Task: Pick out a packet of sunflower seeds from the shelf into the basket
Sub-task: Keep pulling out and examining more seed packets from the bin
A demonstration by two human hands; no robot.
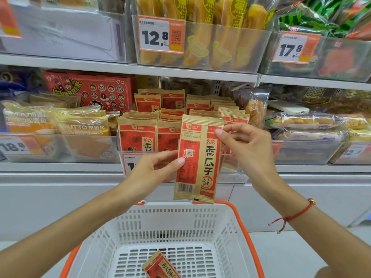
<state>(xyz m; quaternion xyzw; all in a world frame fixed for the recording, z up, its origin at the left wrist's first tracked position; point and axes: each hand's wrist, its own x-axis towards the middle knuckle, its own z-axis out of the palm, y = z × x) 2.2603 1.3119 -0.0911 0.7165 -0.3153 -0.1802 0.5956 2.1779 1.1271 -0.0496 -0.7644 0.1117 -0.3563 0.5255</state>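
A tan and red packet of sunflower seeds (197,159) hangs upright in front of the shelf, its back side with a barcode facing me. My left hand (154,169) pinches its left edge at mid height. My right hand (246,145) pinches its upper right edge between thumb and fingers. Behind it, several matching packets (138,135) stand in a clear shelf bin. Directly below is a white basket (224,221) with orange handles, and one more seed packet (160,266) lies on its floor.
Clear bins of bread packs (60,125) sit left of the seed bin, pastry packs (305,121) right of it. The shelf above carries yellow snack sticks (202,37) behind a 12.8 price tag (160,35). A white cabinet front (60,197) runs below the shelf edge.
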